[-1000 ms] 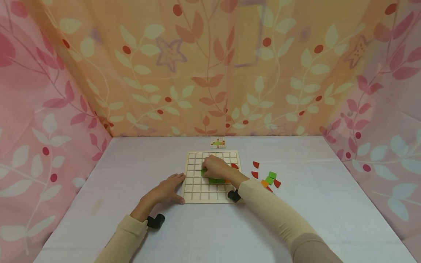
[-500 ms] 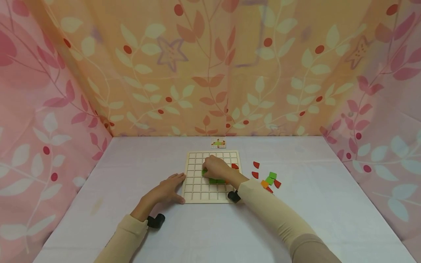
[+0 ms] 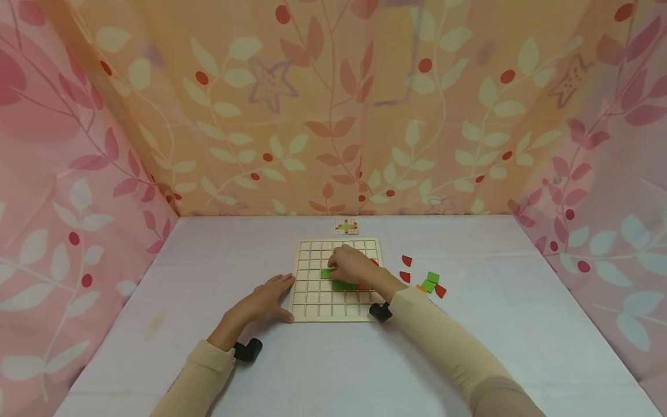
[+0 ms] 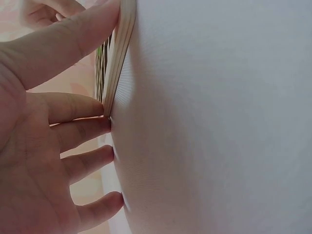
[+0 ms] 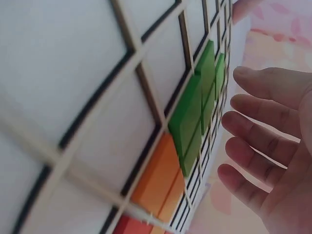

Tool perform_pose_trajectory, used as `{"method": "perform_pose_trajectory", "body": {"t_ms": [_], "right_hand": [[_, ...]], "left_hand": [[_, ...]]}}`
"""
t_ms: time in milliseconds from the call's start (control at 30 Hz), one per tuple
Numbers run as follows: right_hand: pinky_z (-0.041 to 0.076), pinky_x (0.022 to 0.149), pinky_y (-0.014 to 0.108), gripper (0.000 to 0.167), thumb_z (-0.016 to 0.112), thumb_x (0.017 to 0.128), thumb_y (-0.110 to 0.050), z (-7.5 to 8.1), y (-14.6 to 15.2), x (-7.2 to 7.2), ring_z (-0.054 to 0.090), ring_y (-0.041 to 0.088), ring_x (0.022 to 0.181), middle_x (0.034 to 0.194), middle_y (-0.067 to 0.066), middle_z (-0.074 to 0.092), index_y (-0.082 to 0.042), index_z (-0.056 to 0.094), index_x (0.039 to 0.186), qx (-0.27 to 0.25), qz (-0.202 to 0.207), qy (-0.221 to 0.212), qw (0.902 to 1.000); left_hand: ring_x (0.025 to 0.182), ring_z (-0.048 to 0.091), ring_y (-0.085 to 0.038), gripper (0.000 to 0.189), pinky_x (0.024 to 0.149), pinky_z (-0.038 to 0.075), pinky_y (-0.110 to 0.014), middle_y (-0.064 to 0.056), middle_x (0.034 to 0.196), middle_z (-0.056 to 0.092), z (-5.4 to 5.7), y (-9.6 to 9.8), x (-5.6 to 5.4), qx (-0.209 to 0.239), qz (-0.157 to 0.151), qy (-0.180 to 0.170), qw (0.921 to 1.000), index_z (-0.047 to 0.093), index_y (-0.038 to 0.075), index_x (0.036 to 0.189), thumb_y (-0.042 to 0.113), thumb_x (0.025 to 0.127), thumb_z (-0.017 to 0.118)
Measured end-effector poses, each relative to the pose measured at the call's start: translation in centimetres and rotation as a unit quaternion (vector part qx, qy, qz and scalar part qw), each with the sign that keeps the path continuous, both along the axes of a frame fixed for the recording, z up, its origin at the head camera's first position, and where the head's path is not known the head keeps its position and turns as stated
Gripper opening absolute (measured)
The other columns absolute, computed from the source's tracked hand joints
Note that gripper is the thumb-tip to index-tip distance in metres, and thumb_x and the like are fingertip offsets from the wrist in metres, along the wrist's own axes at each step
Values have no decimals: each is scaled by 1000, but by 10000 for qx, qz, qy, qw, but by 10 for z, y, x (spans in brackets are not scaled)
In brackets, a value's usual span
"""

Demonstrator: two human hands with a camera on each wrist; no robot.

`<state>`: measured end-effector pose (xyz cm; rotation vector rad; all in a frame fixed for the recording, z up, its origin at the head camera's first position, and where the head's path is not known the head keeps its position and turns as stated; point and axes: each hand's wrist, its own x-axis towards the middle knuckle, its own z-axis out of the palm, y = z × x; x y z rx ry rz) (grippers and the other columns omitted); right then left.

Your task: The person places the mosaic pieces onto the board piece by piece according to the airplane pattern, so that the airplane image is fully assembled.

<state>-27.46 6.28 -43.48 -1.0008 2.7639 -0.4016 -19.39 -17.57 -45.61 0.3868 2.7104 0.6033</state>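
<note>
A pale wooden board with a grid of square cells [image 3: 307, 295] lies on the white table. My left hand [image 3: 268, 298] rests at its left side, fingers straight against the edge and thumb by the near corner. Over the board is my right hand [image 3: 353, 266]; the right wrist view shows its fingers loosely bent, holding nothing and apart from the tiles. A single green tile [image 3: 325, 273] sits just left of its fingertips. In the right wrist view, several green tiles [image 5: 185, 119] and orange tiles [image 5: 158, 170] fill cells. A red piece [image 3: 374, 262] is partly hidden behind the hand.
Right of the board lie loose red quarter-round pieces [image 3: 407, 260], green squares [image 3: 433, 277] and an orange piece [image 3: 421, 288] partly covered by the right sleeve. A small pattern card [image 3: 346, 225] lies behind the board. Floral cloth walls [image 3: 333, 145] surround the table.
My right hand has let go of the green tile and shifted slightly right, so more of that tile shows. The right sleeve covers more of the loose pieces. The left hand stays put.
</note>
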Motion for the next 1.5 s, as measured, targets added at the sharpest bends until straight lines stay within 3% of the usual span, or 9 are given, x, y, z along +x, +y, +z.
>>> {"method": "perform_pose_trajectory", "body": {"t_ms": [300,500,733,967,1233,1500], "right_hand": [[51,84,34,23,72,87,-25,-1,24,6,58,19,94,98,3,67,-10,77,104,-152,35,176,9997],[50,85,35,21,72,86,-22,1,44,12,56,18,95,96,2,67,-10,77,102,-360,-216,91,9991],[50,83,33,20,72,87,-22,0,75,19,56,20,93,96,3,68,-8,77,101,-140,-178,360,9991],[52,86,37,21,71,88,-20,5,111,24,56,22,95,98,4,68,-7,76,104,-511,-931,-147,9942],[54,87,41,19,65,90,-13,4,150,22,56,23,95,101,7,70,-6,75,105,-626,-1430,-398,9869],[53,91,48,19,61,90,-3,-3,181,16,60,30,101,104,11,72,-4,76,102,-514,-1475,-467,9866]], "left_hand": [[148,23,-41,95,113,24,-66,-16,159,31,0,0,1,-44,-37,71,10000,35,2,150,27,73,84],[148,22,-41,95,113,24,-66,-17,159,30,1,0,1,-19,-46,64,10000,34,1,150,27,73,84],[148,22,-40,96,114,23,-65,-16,159,30,1,1,1,15,-15,7,10000,34,2,150,27,73,84],[148,22,-40,95,113,23,-66,-16,159,30,0,0,0,1,-35,41,10000,34,2,150,27,73,84],[148,22,-39,95,113,23,-66,-16,159,30,-2,-1,-1,9,-26,22,10000,34,2,150,26,74,84],[148,23,-39,95,114,23,-64,-16,159,30,0,-1,0,26,-28,26,10000,34,1,150,26,74,84]]}}
